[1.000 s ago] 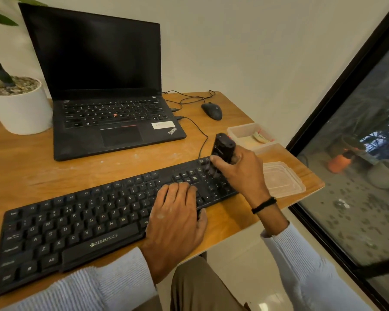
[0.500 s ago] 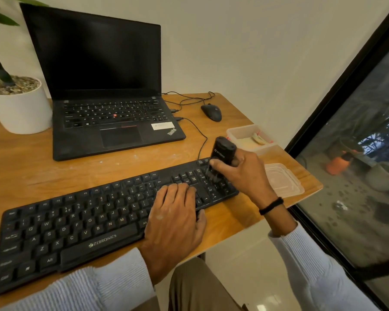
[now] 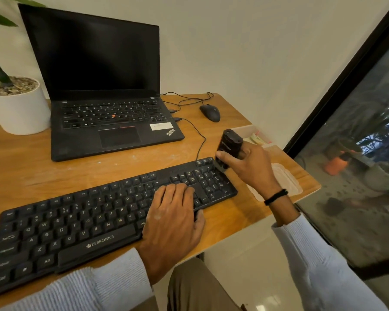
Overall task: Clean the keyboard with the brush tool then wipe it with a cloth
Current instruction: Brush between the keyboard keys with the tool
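A black Zebronics keyboard point(image 3: 81, 225) lies slanted across the front of the wooden desk point(image 3: 14, 167). My right hand point(image 3: 249, 167) grips a chunky black brush tool point(image 3: 229, 144), held upright with its lower end on the keyboard's far right corner, above the number pad. My left hand point(image 3: 173, 216) lies flat on the keys just left of the number pad, fingers straight, thumb hooked over the front edge. No cloth is clearly visible.
An open black laptop point(image 3: 108, 122) stands behind the keyboard, a white plant pot point(image 3: 18, 108) to its left. A wired mouse point(image 3: 210, 112) sits at the back right. A clear plastic container point(image 3: 256, 136) and a lid point(image 3: 283, 178) occupy the right edge, next to a glass door.
My right hand has moved the brush tool from the middle of the number pad towards the keyboard's far right corner. My left hand has stayed put on the keys.
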